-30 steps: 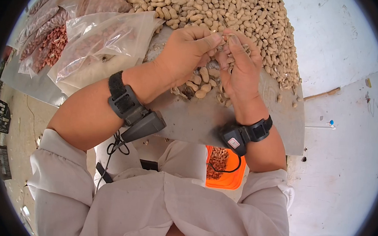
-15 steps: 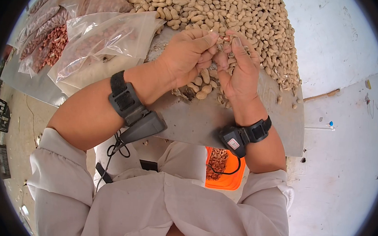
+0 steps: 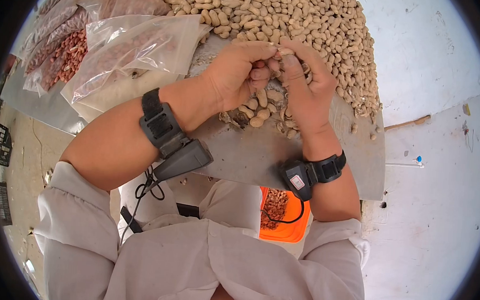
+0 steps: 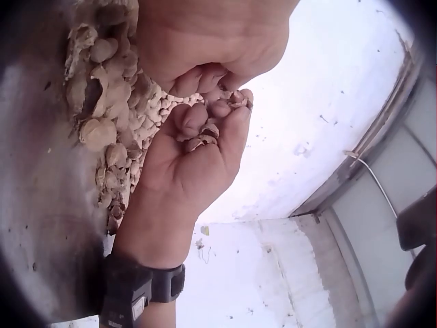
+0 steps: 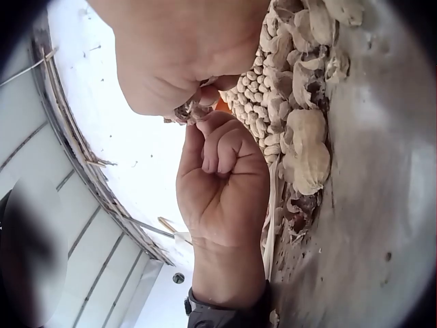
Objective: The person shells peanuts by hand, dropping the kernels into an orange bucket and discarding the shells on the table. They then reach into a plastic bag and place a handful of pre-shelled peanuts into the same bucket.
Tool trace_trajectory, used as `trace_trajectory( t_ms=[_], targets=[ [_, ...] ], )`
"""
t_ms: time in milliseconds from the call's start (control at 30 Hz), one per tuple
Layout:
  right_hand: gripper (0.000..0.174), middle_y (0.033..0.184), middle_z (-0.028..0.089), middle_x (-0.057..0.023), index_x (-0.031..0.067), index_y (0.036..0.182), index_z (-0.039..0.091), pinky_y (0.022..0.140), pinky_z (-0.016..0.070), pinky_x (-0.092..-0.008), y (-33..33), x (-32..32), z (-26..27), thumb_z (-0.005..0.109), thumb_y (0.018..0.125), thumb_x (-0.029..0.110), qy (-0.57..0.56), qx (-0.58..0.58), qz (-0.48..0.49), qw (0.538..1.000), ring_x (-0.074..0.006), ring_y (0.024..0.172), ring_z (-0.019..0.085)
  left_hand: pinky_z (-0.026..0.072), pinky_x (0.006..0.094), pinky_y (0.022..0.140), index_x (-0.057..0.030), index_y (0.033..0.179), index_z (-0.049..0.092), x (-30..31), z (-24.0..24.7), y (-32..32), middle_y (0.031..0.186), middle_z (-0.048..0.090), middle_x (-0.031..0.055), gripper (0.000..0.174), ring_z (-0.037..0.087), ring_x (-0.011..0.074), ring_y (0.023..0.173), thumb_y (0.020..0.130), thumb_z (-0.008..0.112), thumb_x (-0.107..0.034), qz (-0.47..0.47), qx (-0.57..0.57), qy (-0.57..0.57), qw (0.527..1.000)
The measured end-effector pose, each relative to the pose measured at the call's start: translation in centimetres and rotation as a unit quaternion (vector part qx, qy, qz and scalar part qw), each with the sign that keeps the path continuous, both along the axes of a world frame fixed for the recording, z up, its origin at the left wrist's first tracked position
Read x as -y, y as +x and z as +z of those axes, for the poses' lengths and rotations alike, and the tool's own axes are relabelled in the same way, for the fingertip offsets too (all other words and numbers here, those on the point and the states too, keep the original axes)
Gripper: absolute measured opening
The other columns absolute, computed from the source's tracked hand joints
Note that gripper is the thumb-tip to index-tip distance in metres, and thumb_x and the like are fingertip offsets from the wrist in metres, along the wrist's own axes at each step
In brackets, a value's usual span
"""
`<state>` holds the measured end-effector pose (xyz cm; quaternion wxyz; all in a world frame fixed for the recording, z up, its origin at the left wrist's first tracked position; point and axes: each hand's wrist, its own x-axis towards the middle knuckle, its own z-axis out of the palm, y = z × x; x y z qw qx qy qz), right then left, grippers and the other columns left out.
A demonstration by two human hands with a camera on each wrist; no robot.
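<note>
above the table (image 3: 239,155), the curled left hand (image 3: 234,68) and right hand (image 3: 311,91) pinch a peanut shell (image 3: 285,52), the right cupping more.

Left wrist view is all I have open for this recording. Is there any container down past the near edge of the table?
Observer: Yes, the head view shows an orange tub below the near edge of the table.
Operator: And what is over to the person's left?
Observer: Plastic bags lie to the left of the left hand, with red kernels showing in one.
Operator: Is anything worn behind that hand?
Observer: A black strap, carrying a dark device, is fastened there.
</note>
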<state>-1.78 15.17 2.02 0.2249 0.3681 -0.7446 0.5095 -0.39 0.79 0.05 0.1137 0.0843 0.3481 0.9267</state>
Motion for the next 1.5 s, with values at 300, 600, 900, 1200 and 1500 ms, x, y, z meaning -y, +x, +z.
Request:
trace_trajectory(
  t_ms=[300,600,900,1200,1500],
  targets=[
    [0.019,0.081,0.061,-0.0093,0.005,0.099,0.064,0.066,0.047,-0.0282,-0.2,0.0,0.4,0.058,0.081,0.004,0.061,-0.1,0.018,0.993,-0.0214,0.074,0.06,0.0293,0.0193,0.044,-0.0053,0.075,0.048,0.2,0.0,-0.3,0.066,0.042,-0.0014,0.016,0.033,0.006,0.05,0.088,0.05,-0.014,-0.025,0.096,0.087,0.991],
    [0.017,0.081,0.062,-0.0098,0.0059,0.095,0.065,0.067,0.0471,-0.0294,-0.6,0.1,0.3,0.058,0.079,0.004,0.105,-0.117,0.02,0.987,-0.0228,0.074,0.059,0.0305,0.0195,0.042,-0.0047,0.074,0.048,0.0,0.1,-0.2,0.064,0.043,0.0008,0.015,0.035,0.0074,0.048,0.087,0.047,-0.011,-0.01,0.122,0.105,0.987],
    [0.014,0.08,0.061,-0.0095,0.0041,0.092,0.063,0.068,0.0467,-0.0292,-0.2,0.1,0.1,0.06,0.079,0.005,0.127,-0.048,-0.001,0.991,-0.0221,0.075,0.059,0.0302,0.0184,0.042,-0.0038,0.076,0.049,0.0,-0.4,-0.5,0.066,0.045,0.0006,0.016,0.036,0.0062,0.05,0.089,0.046,-0.013,-0.016,0.123,0.085,0.989],
    [0.008,0.08,0.06,-0.0044,0.0023,0.089,0.06,0.057,0.0431,-0.0259,-0.3,-1.0,0.8,0.058,0.085,0.009,-0.097,0.184,0.021,0.978,-0.0155,0.069,0.056,0.0295,0.0189,0.042,-0.0035,0.08,0.05,0.3,-0.1,-0.6,0.068,0.049,0.0016,0.015,0.035,0.0061,0.049,0.09,0.05,-0.015,-0.027,0.105,0.078,0.991],
    [0.007,0.082,0.058,-0.005,0.0025,0.088,0.059,0.047,0.036,-0.0229,-1.2,-1.0,0.0,0.058,0.084,0.008,-0.252,0.375,0.154,0.879,-0.0126,0.063,0.052,0.0293,0.0176,0.046,-0.0064,0.092,0.054,0.3,-0.1,-0.2,0.07,0.049,-0.0011,0.014,0.033,0.0048,0.051,0.093,0.05,-0.02,-0.016,-0.048,-0.002,0.999]
  ],
)
